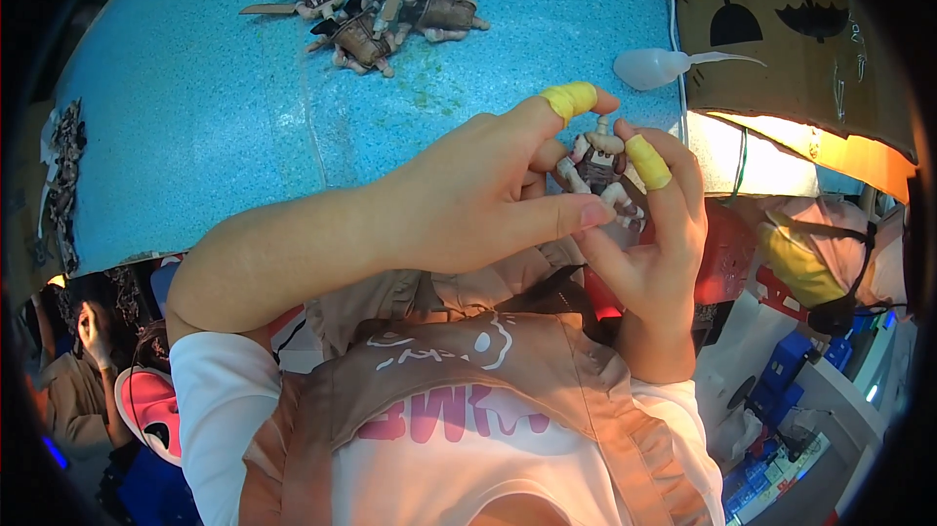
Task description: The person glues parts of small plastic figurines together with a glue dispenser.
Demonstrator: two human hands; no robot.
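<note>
Both hands meet just above the edge of the blue table, close in front of the person's chest. The left hand comes in from the lower left with its fingers curled; its forefinger wears a yellow wrap at the tip and arches over the top of a small toy figure, while the thumb stretches out flat beneath it, its nail touching the figure's lower part. The right hand rises from below, palm turned toward the left hand, and its forefinger, also wrapped in yellow, presses against the figure's right side. So the figure sits pinched between the fingertips of both hands, held upright in the air, with pale limbs and a dark brownish body; finer detail is too small to tell.

Beyond the left hand, at the far side of the table, lies a heap of similar figures, brown and pale, some with flat tan strips sticking out. Just past the fingertips, a little to the right, a white plastic dropper lies on the table, its thin tip pointing right toward a cardboard box. Under the box a lamp glows bright. Down at the left of the left forearm, another person sits low.
</note>
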